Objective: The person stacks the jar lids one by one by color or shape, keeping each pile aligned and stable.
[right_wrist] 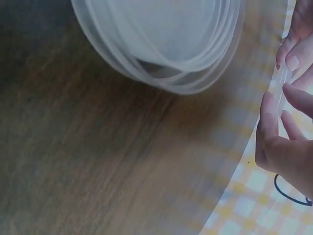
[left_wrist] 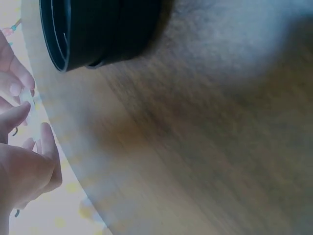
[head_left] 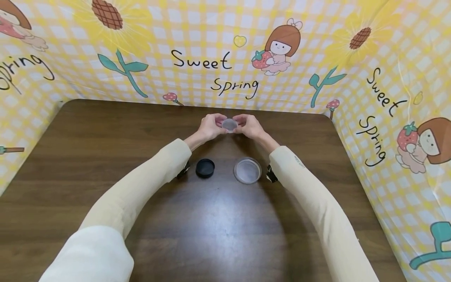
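Near the table's far edge, both hands hold a small clear round petri dish point(head_left: 230, 125) between them, its flat face tilted up in the head view. My left hand point(head_left: 211, 126) pinches its left rim with fingers and thumb. On the opposite rim, my right hand point(head_left: 249, 126) has the same kind of pinch. Seen from the right wrist, the dish point(right_wrist: 282, 85) is edge-on and thin. Closer to me stands a shallow black round container point(head_left: 205, 168), by the left forearm. A larger clear petri dish point(head_left: 248, 170) lies by the right forearm, with several nested rims showing in the right wrist view.
The brown wooden table point(head_left: 218, 235) has a cloth wall point(head_left: 197, 84) with a yellow checked print along its back and sides. Cream sleeves cover both forearms, and a dark wrist device point(head_left: 272, 174) shows under the right one.
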Demonstrator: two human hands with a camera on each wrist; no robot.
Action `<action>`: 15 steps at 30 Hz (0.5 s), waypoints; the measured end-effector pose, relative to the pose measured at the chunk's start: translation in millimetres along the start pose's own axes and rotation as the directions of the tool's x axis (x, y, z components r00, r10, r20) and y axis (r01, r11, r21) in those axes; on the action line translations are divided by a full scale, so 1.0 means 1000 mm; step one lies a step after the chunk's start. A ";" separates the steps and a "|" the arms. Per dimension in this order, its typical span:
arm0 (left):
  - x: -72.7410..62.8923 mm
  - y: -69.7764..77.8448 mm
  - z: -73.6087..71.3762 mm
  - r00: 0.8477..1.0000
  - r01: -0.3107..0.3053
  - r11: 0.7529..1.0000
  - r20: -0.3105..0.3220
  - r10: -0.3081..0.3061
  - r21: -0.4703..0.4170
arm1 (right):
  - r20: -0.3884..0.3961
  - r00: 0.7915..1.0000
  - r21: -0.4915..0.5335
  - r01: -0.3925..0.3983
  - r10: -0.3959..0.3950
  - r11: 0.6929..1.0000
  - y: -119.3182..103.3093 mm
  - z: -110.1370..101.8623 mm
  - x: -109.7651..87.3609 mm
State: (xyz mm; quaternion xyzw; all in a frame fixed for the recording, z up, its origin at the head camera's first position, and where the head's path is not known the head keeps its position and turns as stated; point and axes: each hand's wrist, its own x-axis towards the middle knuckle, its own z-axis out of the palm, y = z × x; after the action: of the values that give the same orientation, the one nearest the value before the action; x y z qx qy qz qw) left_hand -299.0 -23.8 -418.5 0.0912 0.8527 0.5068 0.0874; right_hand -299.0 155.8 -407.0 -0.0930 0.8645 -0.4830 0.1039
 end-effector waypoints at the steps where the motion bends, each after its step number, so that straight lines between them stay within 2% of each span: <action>1: -0.001 0.000 0.000 1.000 -0.003 1.000 0.003 0.003 -0.003 | -0.002 1.000 0.003 -0.001 0.001 1.000 0.000 0.000 -0.002; 15: -0.017 0.002 0.000 1.000 -0.018 0.999 -0.020 0.017 -0.027 | -0.001 1.000 0.021 0.013 -0.013 1.000 -0.004 0.002 -0.015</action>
State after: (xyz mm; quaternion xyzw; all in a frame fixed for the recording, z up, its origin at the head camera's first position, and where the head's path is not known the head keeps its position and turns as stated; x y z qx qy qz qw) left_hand -282.7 -26.6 -415.9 0.0926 0.8458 0.5199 0.0758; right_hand -284.1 155.9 -403.1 -0.0974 0.8589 -0.4926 0.1011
